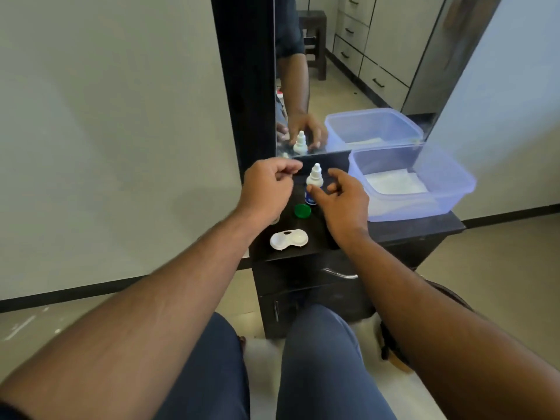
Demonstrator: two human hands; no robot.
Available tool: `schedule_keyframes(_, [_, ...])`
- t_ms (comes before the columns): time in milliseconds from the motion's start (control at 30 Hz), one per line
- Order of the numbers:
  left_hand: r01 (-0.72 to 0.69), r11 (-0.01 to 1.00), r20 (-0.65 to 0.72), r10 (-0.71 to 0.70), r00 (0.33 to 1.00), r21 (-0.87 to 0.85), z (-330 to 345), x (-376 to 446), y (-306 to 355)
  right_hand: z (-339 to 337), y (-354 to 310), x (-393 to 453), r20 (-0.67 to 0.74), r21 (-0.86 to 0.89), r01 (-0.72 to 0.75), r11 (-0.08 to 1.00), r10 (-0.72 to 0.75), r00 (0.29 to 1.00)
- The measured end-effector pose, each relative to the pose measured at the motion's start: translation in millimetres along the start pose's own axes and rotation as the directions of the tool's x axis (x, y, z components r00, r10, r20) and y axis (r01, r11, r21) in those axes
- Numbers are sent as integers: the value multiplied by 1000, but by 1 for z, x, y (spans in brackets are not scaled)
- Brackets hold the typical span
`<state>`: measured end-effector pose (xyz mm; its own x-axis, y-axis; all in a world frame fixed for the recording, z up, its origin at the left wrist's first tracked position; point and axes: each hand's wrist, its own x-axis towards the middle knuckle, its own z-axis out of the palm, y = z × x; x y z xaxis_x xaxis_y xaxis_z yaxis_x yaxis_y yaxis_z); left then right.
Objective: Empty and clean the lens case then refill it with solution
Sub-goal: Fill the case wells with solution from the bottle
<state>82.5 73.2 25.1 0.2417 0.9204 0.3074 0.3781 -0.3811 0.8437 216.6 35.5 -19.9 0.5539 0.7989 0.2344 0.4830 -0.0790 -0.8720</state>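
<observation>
Both our hands hover over the dark desk (394,228) on either side of the upright solution bottle (314,184): the right hand (342,201) has its fingers spread loosely, just beside or perhaps touching the bottle, while the left hand (266,189) is pinched nearly closed, and we cannot tell whether it grips anything. The lens case (288,239) lies open nearer to us than both hands, its long axis running left to right, with a green cap (302,211) between it and the bottle. We judge the right hand nearer the bottle and the left nearer the case.
</observation>
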Motion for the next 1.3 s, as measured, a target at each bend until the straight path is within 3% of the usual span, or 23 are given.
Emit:
schedule_keyframes(167, [-30,1000,182,29,983,2,11,23,-5,2,3,6,209,52,53,997,-63,976])
schedule_keyframes(267, [-61,998,247,56,967,13,16,26,-8,1,4,6,237,59,62,996,-75,969])
schedule_keyframes(367, [-24,999,218,30,975,-30,20,26,-13,0,3,5,237,78,56,995,-74,969])
schedule_keyframes(633, [-127,990,-39,129,991,60,31,19,-20,-1,0,3,205,71,42,997,-56,977])
schedule_keyframes(867, [-103,991,104,112,988,-81,24,16,-20,0,-1,1,205,51,64,997,-73,976])
schedule_keyframes(1033, [-153,988,12,153,988,-7,20,16,-19,-1,-2,1,215,56,49,997,-60,975])
schedule_keyframes(1167, [-148,989,83,147,986,-2,22,18,-17,-1,-4,0,218,61,36,997,-49,975])
schedule_keyframes(1300, [-103,994,53,104,993,-17,27,18,-12,-3,-6,-1,218,71,38,997,-52,975])
